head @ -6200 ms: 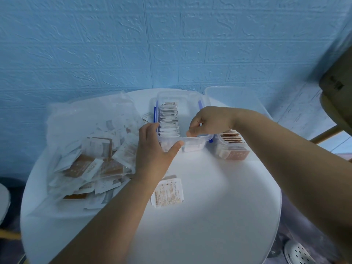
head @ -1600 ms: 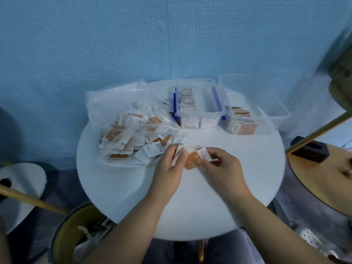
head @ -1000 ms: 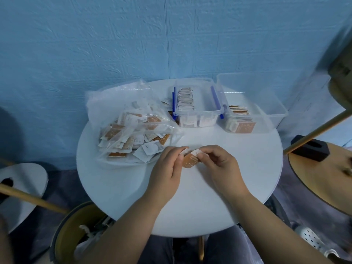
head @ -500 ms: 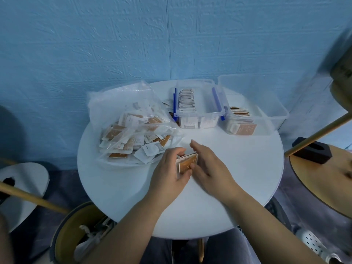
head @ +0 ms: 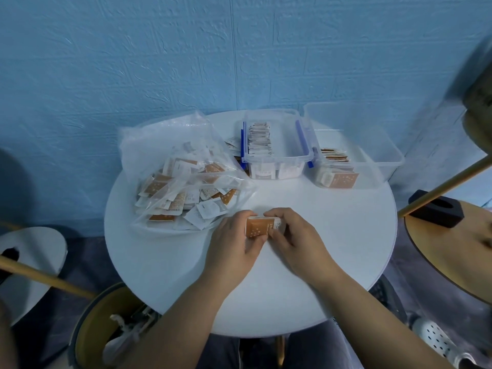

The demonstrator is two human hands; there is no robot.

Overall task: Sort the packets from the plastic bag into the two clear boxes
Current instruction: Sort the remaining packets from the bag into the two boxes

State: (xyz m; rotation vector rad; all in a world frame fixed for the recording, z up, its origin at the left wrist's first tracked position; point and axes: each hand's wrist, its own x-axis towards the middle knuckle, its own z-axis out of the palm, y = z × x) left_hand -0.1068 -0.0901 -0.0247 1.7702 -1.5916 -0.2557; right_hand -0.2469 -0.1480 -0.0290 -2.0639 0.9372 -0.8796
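Head view: on the round white table (head: 319, 262), just toward 6 o'clock of its centre, the left hand (head: 234, 243) and the right hand (head: 295, 241) pinch a small stack of orange-brown foil packets (head: 259, 227) between them. Fingers curl over its far edge and thumbs press its near edge. Whether the stack rests on the tabletop I cannot tell.

The step looks like squaring the stack before boxing it. Tap the edges level, keep the pinch light so no packet slips out, and carry it as one block.

At 10 o'clock the crumpled clear plastic bag (head: 181, 182) lies open, with many mixed white and orange-brown packets inside. At 12 o'clock the clear plastic box with blue latches (head: 277, 157) holds a row of white packets standing on edge. At 2 o'clock the plain clear plastic box (head: 383, 155) holds orange-brown packets at its near left end, so this stack likely belongs there.
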